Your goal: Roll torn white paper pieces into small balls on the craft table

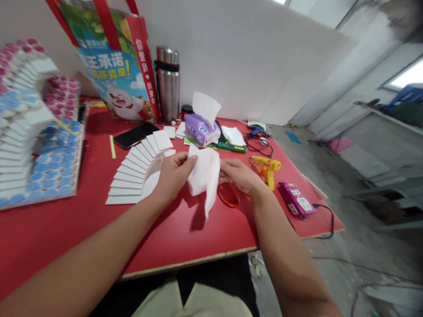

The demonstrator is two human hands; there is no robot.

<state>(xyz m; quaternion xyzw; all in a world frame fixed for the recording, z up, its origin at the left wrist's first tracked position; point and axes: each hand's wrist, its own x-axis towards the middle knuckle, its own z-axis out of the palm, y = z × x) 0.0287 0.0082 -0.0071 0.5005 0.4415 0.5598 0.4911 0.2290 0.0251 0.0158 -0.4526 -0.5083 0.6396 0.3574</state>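
Observation:
A white tissue (202, 174) hangs between my two hands above the red table (158, 246), its lower corner drooping. My left hand (176, 171) pinches its left edge between thumb and fingers. On the other side my right hand (239, 176) is closed on the tissue's right edge, its fingertips partly hidden. Below the right hand lie red scissors handles (228, 196); their blades are out of sight. Behind the tissue stands a purple tissue pack (202, 130) with one sheet sticking up. White cards (132, 174) lie fanned beside my left hand.
A yellow glue gun (267, 167), a purple power strip (295, 200) and cables sit at the right. Farther back are a green cutter (231, 147), a phone (135, 134), a steel flask (169, 83) and a shopping bag (115, 66). Blue and pink flower pieces (54, 160) fill the left.

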